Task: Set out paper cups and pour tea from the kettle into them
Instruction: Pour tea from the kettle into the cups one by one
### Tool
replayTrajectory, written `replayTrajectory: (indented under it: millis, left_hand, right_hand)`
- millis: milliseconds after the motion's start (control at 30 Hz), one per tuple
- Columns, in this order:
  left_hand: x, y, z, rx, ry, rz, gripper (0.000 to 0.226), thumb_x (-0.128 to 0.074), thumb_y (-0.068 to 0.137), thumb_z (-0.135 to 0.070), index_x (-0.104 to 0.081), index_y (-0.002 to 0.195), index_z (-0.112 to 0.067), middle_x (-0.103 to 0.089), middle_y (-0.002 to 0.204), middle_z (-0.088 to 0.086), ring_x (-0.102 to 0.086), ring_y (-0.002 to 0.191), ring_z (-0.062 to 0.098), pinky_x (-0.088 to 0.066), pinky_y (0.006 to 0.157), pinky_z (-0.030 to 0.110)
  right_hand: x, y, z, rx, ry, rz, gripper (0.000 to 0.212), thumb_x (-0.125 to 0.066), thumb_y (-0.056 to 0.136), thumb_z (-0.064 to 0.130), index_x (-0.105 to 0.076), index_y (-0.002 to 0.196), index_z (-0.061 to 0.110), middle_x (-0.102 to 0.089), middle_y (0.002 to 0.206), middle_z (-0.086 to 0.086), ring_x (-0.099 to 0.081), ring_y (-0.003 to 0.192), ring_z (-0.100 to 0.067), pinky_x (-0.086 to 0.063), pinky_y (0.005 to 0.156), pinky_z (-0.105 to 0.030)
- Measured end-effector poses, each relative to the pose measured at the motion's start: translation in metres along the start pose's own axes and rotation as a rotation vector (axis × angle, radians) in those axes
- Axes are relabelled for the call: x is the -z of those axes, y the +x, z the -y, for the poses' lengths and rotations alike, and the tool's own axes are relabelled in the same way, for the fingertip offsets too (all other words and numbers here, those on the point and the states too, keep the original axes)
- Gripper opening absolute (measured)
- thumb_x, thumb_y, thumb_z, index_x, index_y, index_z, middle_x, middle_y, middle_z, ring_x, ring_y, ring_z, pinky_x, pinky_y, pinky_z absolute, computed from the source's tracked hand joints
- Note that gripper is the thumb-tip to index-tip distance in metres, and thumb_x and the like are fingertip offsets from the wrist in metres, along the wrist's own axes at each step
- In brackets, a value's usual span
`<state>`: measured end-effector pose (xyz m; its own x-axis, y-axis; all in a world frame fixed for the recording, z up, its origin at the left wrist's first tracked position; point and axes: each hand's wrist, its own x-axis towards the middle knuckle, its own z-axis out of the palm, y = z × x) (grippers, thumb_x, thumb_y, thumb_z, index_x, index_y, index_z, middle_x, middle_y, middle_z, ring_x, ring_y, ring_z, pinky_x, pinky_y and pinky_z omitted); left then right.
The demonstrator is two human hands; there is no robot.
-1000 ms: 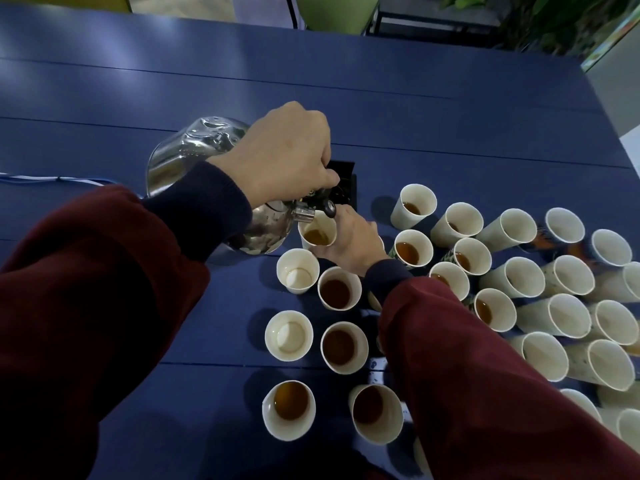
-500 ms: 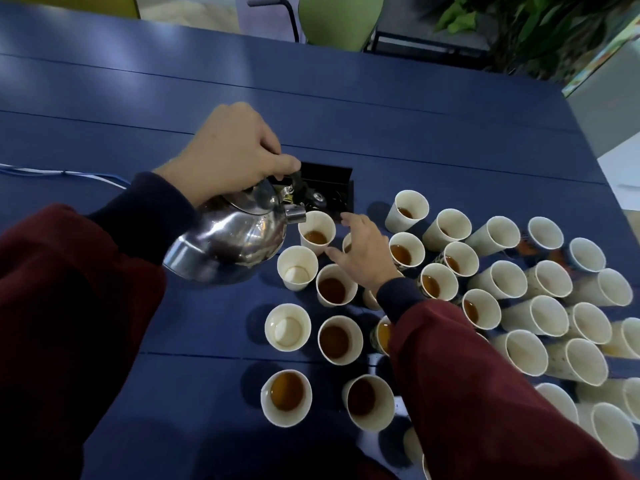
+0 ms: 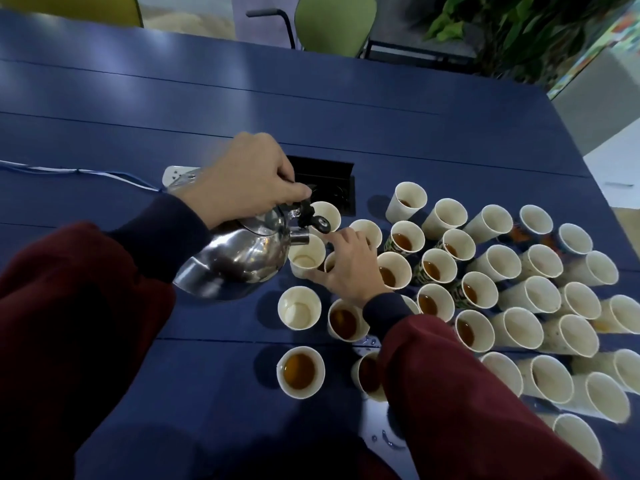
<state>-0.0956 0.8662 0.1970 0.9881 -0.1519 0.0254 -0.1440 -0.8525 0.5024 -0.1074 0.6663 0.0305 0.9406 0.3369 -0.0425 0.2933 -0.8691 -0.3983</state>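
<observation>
The shiny stainless-steel kettle (image 3: 239, 261) hangs tipped just above the blue plank table (image 3: 207, 105), its short spout (image 3: 299, 237) over the rim of a pale paper cup (image 3: 306, 256) that shows only a thin pool of liquid at its bottom. The left hand (image 3: 242, 181) has its fingers curled tight round the kettle's handle, thumb pressed by the black lever (image 3: 311, 216) at the spout cap; the right hand (image 3: 346, 261) has its fingers spread loosely against that cup's side, steadying it. This looks like the pouring step for this cup, with filling barely begun; no stream is clearly visible. The next move calls for a slow further tilt with the spout kept centred, since the neighbouring cups stand touching and a nudge could topple them. Just nearer the person, another near-empty cup (image 3: 299, 308) seems next in line. Roughly a dozen cups in the near cluster hold brown tea, such as the full one (image 3: 300, 372) closest in. About twenty more to the right look empty, some partly hidden by the dark red sleeve (image 3: 467, 393), so the count is uncertain. Behind the kettle sit a black recessed socket box (image 3: 329, 185) and a white power strip (image 3: 176, 174).
</observation>
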Motion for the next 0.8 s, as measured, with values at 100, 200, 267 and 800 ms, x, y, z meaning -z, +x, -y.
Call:
replayTrajectory:
  millis: [100, 200, 267, 800]
  left_hand:
    - [-0.008, 0.001, -0.004, -0.032, 0.097, 0.025, 0.037, -0.071, 0.083, -0.040, -0.073, 0.063, -0.008, -0.060, 0.054, 0.013, -0.048, 0.052, 0.022, -0.046, 0.059, 0.036]
    - [-0.012, 0.004, -0.009, -0.082, 0.181, 0.008, 0.045, -0.068, 0.080, -0.034, -0.055, 0.053, -0.001, -0.045, 0.049, 0.017, -0.030, 0.050, 0.024, -0.041, 0.055, 0.040]
    - [-0.015, 0.006, -0.013, -0.121, 0.213, 0.006, 0.045, -0.067, 0.077, -0.030, -0.047, 0.050, -0.001, -0.037, 0.050, 0.018, -0.024, 0.051, 0.022, -0.041, 0.055, 0.041]
    - [-0.029, 0.005, -0.037, -0.209, 0.325, 0.109, 0.044, -0.070, 0.076, -0.020, -0.039, 0.046, -0.012, -0.033, 0.047, 0.001, -0.036, 0.045, 0.020, -0.030, 0.046, 0.030]
  right_hand:
    - [-0.007, -0.001, 0.003, -0.021, -0.019, -0.014, 0.071, -0.069, 0.073, 0.070, -0.057, 0.123, 0.022, -0.057, 0.119, -0.004, -0.050, 0.116, -0.028, -0.042, 0.098, -0.050]
    - [-0.010, -0.001, 0.005, -0.032, -0.048, -0.020, 0.074, -0.069, 0.072, 0.072, -0.057, 0.127, 0.023, -0.057, 0.120, -0.002, -0.049, 0.117, -0.027, -0.041, 0.098, -0.048]
    - [-0.011, -0.001, 0.005, -0.036, -0.051, -0.021, 0.073, -0.069, 0.073, 0.071, -0.056, 0.128, 0.025, -0.057, 0.121, -0.001, -0.049, 0.118, -0.026, -0.041, 0.098, -0.047]
    - [-0.008, -0.004, 0.004, -0.052, -0.047, -0.001, 0.073, -0.071, 0.076, 0.066, -0.054, 0.133, 0.024, -0.054, 0.123, 0.000, -0.047, 0.121, -0.025, -0.037, 0.100, -0.046]
